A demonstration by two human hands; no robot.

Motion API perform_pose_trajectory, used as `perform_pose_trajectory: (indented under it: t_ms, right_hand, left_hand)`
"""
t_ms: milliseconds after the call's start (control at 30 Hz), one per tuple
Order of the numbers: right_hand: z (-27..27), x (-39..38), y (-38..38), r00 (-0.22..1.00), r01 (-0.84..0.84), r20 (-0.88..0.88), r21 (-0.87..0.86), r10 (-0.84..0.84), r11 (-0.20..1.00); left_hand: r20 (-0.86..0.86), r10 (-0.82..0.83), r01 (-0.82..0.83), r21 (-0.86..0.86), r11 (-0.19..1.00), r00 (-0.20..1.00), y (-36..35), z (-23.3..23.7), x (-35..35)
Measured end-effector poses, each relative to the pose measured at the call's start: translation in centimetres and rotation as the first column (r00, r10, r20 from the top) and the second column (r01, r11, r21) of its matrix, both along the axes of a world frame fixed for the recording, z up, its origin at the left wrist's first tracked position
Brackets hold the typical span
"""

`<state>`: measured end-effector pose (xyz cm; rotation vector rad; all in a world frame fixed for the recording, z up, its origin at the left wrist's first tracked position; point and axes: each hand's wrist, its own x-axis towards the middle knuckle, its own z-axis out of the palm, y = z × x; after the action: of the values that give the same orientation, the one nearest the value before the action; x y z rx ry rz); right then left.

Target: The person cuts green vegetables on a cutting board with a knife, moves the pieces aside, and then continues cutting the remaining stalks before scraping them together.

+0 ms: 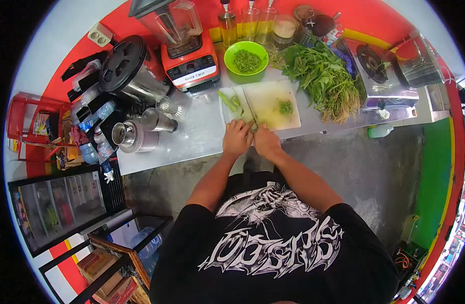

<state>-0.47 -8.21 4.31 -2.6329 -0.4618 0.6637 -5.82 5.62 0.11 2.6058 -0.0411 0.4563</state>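
Observation:
My right hand (267,141) is wrapped round the handle of a knife (249,105), whose blade points away from me across a white cutting board (288,86). Close beside it, my left hand (237,137) has its fingers bent and pressed together at the board's near edge, on a small green stalk (254,126) mostly hidden by the fingers. Left of the blade lie several longer green stalks (231,101). A small heap of chopped greens (285,106) sits at the board's right side. Behind the board, a green bowl (246,76) holds more chopped greens.
A big bunch of leafy greens with roots (323,76) lies right of the board, beside a gas stove (389,96). A red blender (189,63), oil bottles (250,23), metal cups (159,120) and a steel pot (133,137) stand on the metal table (192,142).

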Motion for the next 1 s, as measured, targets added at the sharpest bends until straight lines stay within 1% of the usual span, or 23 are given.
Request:
perform_pose_trajectory:
  t_ms: [33,133,167,233,367,433,667,767,833,900,967,1000]
  right_hand:
    - [-0.1,0.3,-0.1,0.996,-0.069,0.050,0.000,0.069,0.998]
    - [-0.2,0.1,-0.3,0.991,-0.062,0.118,0.021,0.059,0.998]
    - [-0.3,0.1,-0.5,0.990,-0.066,0.123,0.021,0.063,0.998]
    - [0.1,0.3,-0.8,0.998,-0.001,0.060,-0.010,0.002,1.000]
    - [-0.6,0.9,-0.7,0.998,-0.028,0.053,0.025,0.027,0.999]
    - [0.2,0.3,-0.2,0.998,0.020,-0.060,0.043,-0.018,0.999]
    - [-0.4,0.8,-2.9,0.998,0.036,-0.050,-0.007,-0.036,0.999]
    - [-0.8,2.1,-4.9,0.998,0.063,-0.002,-0.058,-0.064,0.996]
    - [-0.9,2.8,-5.8,0.985,0.169,0.036,-0.064,-0.167,0.984]
    - [-0.7,3.2,-6.3,0.988,0.155,0.033,-0.088,-0.152,0.984]
    - [-0.2,3.3,-6.7,0.991,0.135,0.031,-0.114,-0.132,0.984]
    - [-0.1,3.1,-6.8,0.997,0.065,0.040,-0.117,-0.061,0.991]
  left_hand:
    - [-0.011,0.000,0.000,0.017,1.000,1.000,0.0,-0.1,0.1]
    - [0.042,0.031,-0.030,-0.025,0.999,0.999,-0.1,-0.2,0.2]
    - [0.028,0.036,-0.035,-0.002,0.999,0.999,-0.2,-0.2,0.2]
    - [0.021,0.037,-0.037,-0.015,0.999,0.999,-0.2,-0.2,0.1]
    - [0.022,0.033,-0.032,-0.054,0.998,0.999,-0.2,0.2,0.1]
    - [0.025,0.036,-0.035,-0.051,0.998,0.999,-0.2,0.1,0.1]
    - [0.020,0.051,-0.050,-0.063,0.997,0.998,-0.2,-0.1,0.0]
    - [0.018,0.051,-0.050,-0.052,0.997,0.999,-0.1,-0.3,0.1]
    - [0.028,0.054,-0.053,-0.054,0.997,0.998,-0.1,-0.1,0.1]
    - [0.040,0.060,-0.058,-0.058,0.997,0.997,-0.1,-0.1,0.1]
    - [0.098,0.048,-0.038,-0.099,0.994,0.994,0.0,-0.1,0.0]
    - [0.104,0.058,-0.047,-0.101,0.994,0.993,0.0,-0.3,0.0]
